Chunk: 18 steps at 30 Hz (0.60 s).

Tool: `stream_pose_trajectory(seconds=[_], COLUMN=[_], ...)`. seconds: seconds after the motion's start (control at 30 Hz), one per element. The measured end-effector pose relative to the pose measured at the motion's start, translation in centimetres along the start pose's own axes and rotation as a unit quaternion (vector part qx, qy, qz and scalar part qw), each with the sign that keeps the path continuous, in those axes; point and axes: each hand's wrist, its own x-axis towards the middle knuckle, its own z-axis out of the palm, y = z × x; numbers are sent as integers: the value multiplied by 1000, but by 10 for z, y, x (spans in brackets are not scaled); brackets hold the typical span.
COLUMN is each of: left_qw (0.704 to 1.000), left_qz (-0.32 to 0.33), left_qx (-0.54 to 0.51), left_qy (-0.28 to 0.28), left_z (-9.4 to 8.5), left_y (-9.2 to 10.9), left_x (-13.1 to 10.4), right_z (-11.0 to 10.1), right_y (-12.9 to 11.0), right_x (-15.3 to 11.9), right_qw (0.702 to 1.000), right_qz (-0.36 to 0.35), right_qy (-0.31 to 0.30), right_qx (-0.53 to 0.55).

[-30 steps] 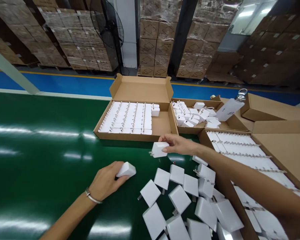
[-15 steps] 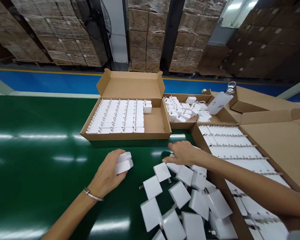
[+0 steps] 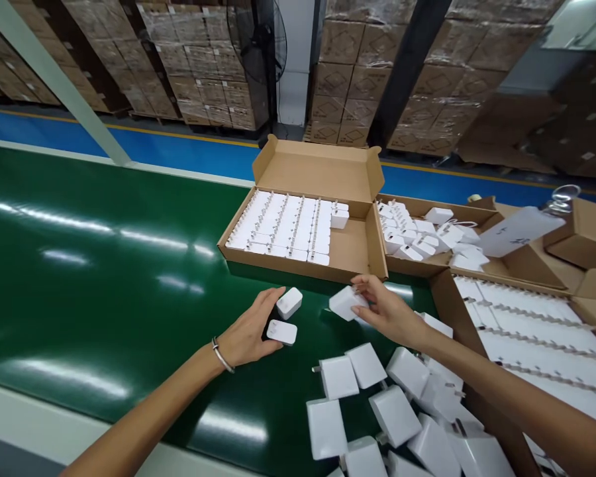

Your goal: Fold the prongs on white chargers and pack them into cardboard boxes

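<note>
My left hand point(image 3: 248, 334) has its fingers and thumb around two white plug chargers. The upper charger point(image 3: 290, 303) lies against the fingertips and the lower charger point(image 3: 282, 332) against the thumb, with a gap between them. Pinched in my right hand point(image 3: 390, 311) is another white charger point(image 3: 344, 303), gripped near its metal pins. Below that hand, loose white chargers point(image 3: 338, 377) lie scattered on the green table point(image 3: 144, 318). Beyond both hands sits an open cardboard box point(image 3: 273, 258), with rows of chargers on its left and bare cardboard on its right.
A second box point(image 3: 440, 291) packed with chargers stands at the right. Behind it, a smaller carton point(image 3: 519, 265) holds jumbled chargers and a white bottle point(image 3: 516, 230) with a metal loop. Stacked cartons point(image 3: 347, 79) and a fan point(image 3: 261, 36) are across the aisle.
The view has swung left. My right hand has picked up a charger and brought it nearer the left hand. The two chargers in my left hand have come apart.
</note>
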Motion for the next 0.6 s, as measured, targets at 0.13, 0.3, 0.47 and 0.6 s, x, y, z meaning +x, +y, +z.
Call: stream_pose_trajectory(seconds=[0.13, 0.3, 0.47, 0.6], left_qw=[1000, 1000, 1000, 996], left_qz=[9, -6, -2, -31], left_qx=[-20, -14, 10, 85], left_qy=[20, 4, -25, 18], left_z=[5, 9, 9, 10], left_y=[3, 17, 25, 27], left_x=[1, 2, 2, 1], right_z=[27, 45, 35, 20], right_y=[-25, -31, -23, -21], right_x=[40, 62, 42, 23], right_qw=[992, 977, 962, 924], right_qz=[-103, -159, -80, -23], right_qy=[41, 18, -21, -87], right_qx=[-63, -143, -260, -370])
